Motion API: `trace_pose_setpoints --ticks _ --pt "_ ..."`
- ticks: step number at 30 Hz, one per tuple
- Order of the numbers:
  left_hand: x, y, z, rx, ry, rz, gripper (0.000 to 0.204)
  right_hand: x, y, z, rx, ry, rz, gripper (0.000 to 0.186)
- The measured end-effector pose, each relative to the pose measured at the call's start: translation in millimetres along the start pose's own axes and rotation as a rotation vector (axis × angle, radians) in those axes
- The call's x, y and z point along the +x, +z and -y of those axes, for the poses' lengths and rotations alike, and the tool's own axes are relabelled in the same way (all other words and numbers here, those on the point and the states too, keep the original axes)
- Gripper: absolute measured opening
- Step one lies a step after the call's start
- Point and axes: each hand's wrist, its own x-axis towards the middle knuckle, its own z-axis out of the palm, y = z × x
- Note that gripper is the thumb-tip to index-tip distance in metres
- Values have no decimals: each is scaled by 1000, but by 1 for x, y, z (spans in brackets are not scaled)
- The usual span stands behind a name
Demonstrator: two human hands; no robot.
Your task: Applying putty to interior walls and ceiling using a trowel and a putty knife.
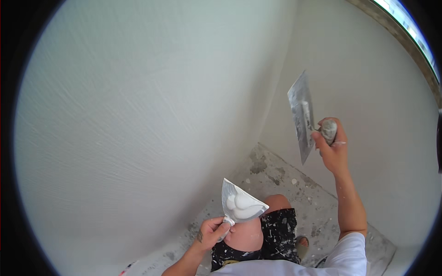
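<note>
White compound, a smooth wet-looking heap, sat on a wide, flared metal putty knife, low in front of me near my bare knee. Likeliest trouble, I judged: a roll of my left wrist could send the heap over the blade's edge onto my leg or the floor.

2nd risk: the long, thin, grey metal trowel, raised on my right, had narrow corners. Tipped carelessly, a corner could gouge the pale, smooth right-hand wall; gap between them hard to judge. A white smear on my right hand might make the grip slippery.

Fingers: right ones curled closed around the trowel's rounded grey handle, thumb toward the blade; some fingertips hidden. My left hand gripped the putty knife's short handle, thumb on top, fingers bent around it; no gap seen.

Farther out: a pale left-hand wall, streaked with fine ridges; a grey, blotched floor below; black shorts spattered white; 1 dull-coloured sandal by my leg.
</note>
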Motion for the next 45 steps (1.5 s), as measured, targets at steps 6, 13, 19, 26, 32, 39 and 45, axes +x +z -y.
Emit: trace_pose_setpoints --ticks 6,13,19,26,32,39,45 --pt "-2 7 -9 -15 -20 19 25 42 14 14 122 -16 -83 23" --pt "-10 5 -10 27 11 17 24 99 24 78 200 -99 -104 30" --pt "-14 16 -19 42 4 -23 24 128 22 114 179 -162 -103 31" --pt "-4 -2 -4 82 19 22 24 130 21 125 58 -174 -24 30" --pt "-1 -5 5 58 19 19 24 120 38 50 -95 -177 -59 34" --pt "0 2 0 63 37 -34 23 102 80 -52 -112 -153 -105 26" --pt "-5 -2 -2 26 9 55 26 61 97 -108 -125 -94 -87 35"
